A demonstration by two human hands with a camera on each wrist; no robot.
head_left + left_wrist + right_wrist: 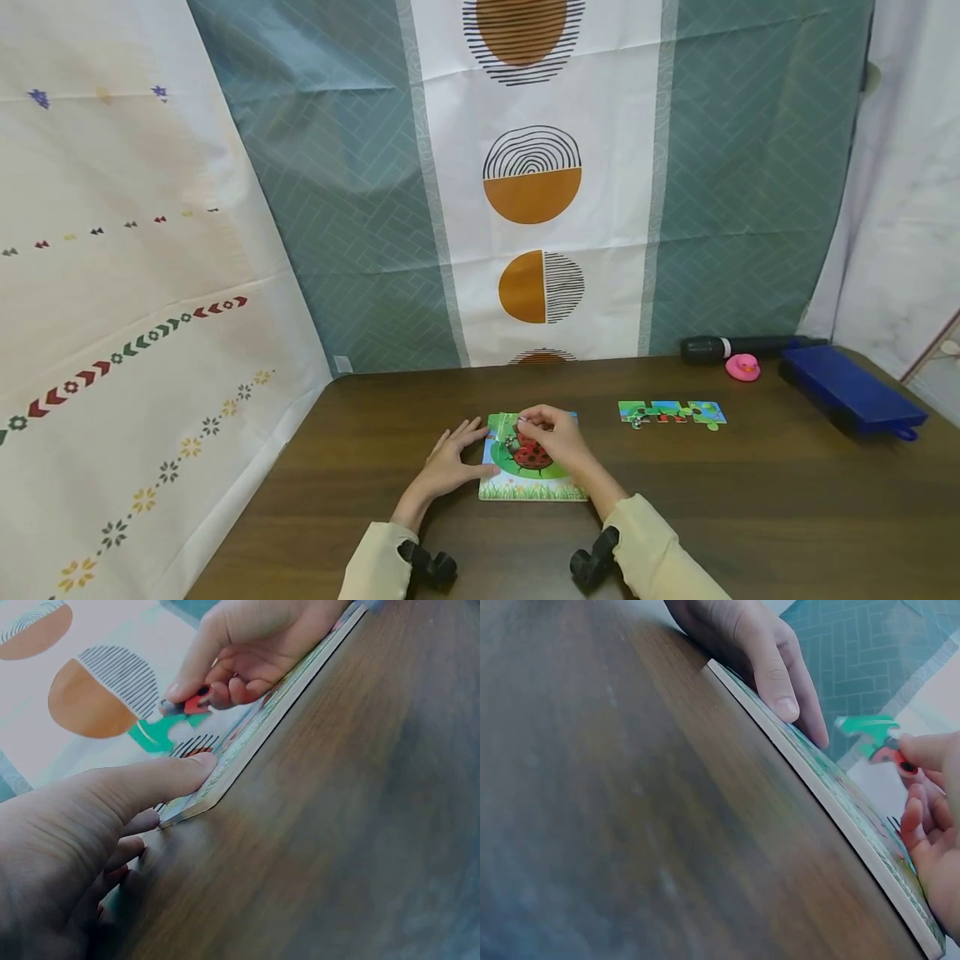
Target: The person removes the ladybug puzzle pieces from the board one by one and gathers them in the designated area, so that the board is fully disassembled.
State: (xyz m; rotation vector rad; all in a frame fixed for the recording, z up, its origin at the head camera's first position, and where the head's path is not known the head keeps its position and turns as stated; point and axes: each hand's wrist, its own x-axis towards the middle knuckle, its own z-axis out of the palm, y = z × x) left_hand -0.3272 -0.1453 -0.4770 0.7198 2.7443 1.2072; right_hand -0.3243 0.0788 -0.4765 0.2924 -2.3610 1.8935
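Note:
A ladybug jigsaw board (pixel 517 490) lies flat on the brown table, with grass and flowers printed along its near edge. My left hand (pixel 450 465) rests at the board's left side, fingers spread and thumb (pixel 180 774) on its near-left corner. Over the upper part of the board, my right hand (pixel 561 442) pinches a puzzle piece (pixel 871 731) between thumb and fingers. This piece is green with red and black patches and is held above the board in both wrist views. The right hand hides part of the board's upper right.
Several loose puzzle pieces (pixel 663 411) lie to the right of the board. Farther back at the right are a pink rubber duck (pixel 742 367), a black cylindrical object (pixel 705 349) and a blue case (pixel 851 387). Patterned cloths (pixel 360 167) hang behind and beside the table (pixel 337 467).

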